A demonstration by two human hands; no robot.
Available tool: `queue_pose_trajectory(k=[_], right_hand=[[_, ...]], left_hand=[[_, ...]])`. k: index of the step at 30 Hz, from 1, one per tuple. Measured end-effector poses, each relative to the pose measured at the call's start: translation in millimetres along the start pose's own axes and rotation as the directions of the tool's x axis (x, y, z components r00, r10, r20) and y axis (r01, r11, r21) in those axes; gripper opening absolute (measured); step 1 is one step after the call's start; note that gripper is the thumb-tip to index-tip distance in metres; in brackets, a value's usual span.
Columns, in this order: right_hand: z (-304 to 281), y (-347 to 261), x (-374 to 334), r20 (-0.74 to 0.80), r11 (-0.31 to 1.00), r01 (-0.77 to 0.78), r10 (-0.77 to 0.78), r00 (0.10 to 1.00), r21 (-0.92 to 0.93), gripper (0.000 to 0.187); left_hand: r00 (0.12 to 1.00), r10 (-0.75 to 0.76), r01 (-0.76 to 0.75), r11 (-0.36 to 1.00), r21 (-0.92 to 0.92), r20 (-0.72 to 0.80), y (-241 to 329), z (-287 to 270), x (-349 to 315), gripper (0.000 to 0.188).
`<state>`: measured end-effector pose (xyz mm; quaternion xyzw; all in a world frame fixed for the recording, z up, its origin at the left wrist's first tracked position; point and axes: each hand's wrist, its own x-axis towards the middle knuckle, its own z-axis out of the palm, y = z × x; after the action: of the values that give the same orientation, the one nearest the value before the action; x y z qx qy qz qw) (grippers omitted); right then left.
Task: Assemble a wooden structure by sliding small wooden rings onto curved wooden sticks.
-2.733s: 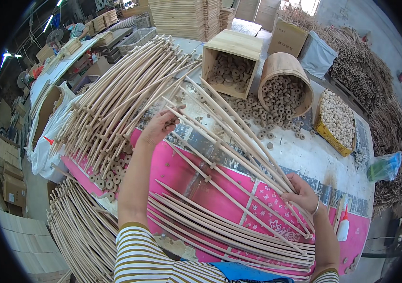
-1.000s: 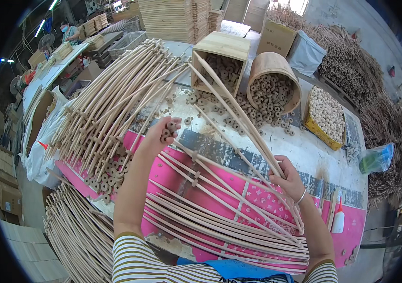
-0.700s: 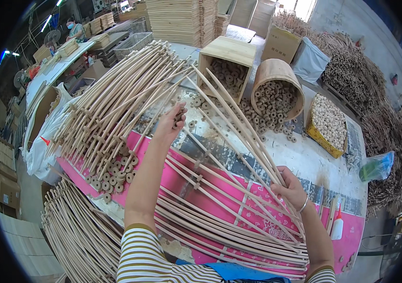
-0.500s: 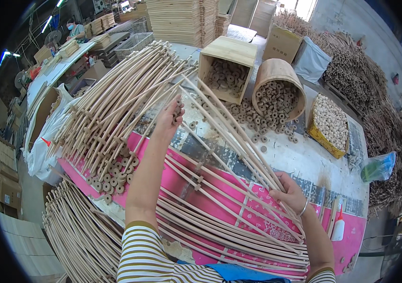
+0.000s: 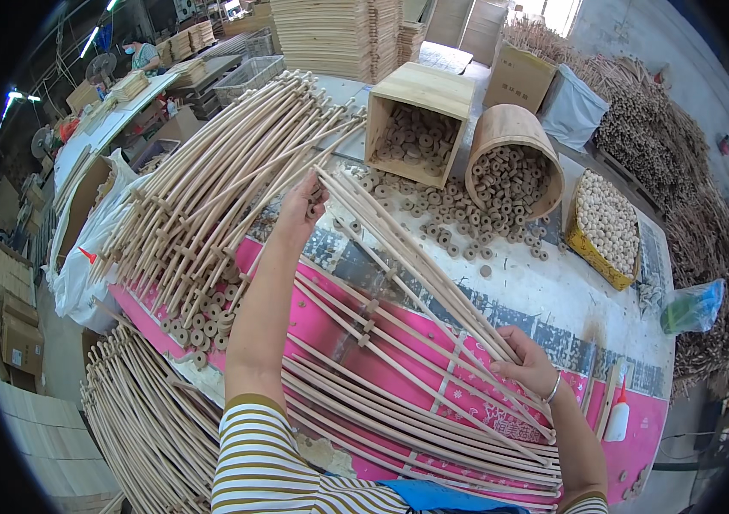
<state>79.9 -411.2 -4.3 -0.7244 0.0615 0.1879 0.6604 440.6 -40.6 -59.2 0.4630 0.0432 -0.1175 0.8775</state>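
Note:
My right hand [image 5: 527, 364] is closed around the near part of several thin wooden rods [image 5: 428, 257], which slant away to the far left. At their far ends my left hand [image 5: 303, 208] is closed, with small brown wooden rings [image 5: 317, 202] in its palm and its fingertips against the rod tips. Below the held bundle, more loose rods [image 5: 398, 417] lie across the pink sheet [image 5: 364, 300], some with rings threaded on them. Left of my left forearm, rods fitted with rings [image 5: 202, 193] lie heaped, beside a pile of loose rings [image 5: 204, 325].
Rings spill from a wooden box [image 5: 424, 81] and a wooden bucket [image 5: 514, 128] at the back. On the right are a yellow-sided container [image 5: 591, 255] of pale round beads and a white glue bottle [image 5: 617, 420]. A co-worker [image 5: 143, 56] is far left.
My left hand has closed in on the far ends of the rods, its rings still in the palm. The fanned rods have drawn closer together; my right hand keeps its grip.

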Motion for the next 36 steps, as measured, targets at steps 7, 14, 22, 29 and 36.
queue_pose_trajectory(k=[7, 14, 22, 29, 36], right_hand=[[-2, 5, 1, -0.026, 1.000, 0.011, -0.011, 1.000, -0.009, 0.053], [-1, -6, 8, -0.063, 1.000, 0.001, 0.000, 0.998, 0.025, 0.053], [-4, -6, 30, -0.082, 0.998, 0.022, -0.017, 0.996, 0.065, 0.040], [-16, 19, 39, -0.139, 0.996, 0.068, -0.076, 0.987, -0.064, 0.031], [-11, 25, 38, -0.192, 0.971, 0.081, -0.125, 0.973, -0.225, 0.027]], left_hand=[[1.000, 0.000, 0.001, 0.998, 0.061, -0.016, 4, 4, -8, 0.023], [0.985, -0.149, 0.117, 0.947, 0.299, 0.084, -15, 30, -35, 0.023], [0.895, -0.389, 0.228, 0.819, 0.526, 0.217, -57, 64, -115, 0.038], [0.960, -0.221, 0.098, 0.840, 0.534, 0.173, -9, 20, -99, 0.019], [0.995, -0.101, 0.097, 0.981, 0.168, 0.011, -7, 6, -57, 0.030]])
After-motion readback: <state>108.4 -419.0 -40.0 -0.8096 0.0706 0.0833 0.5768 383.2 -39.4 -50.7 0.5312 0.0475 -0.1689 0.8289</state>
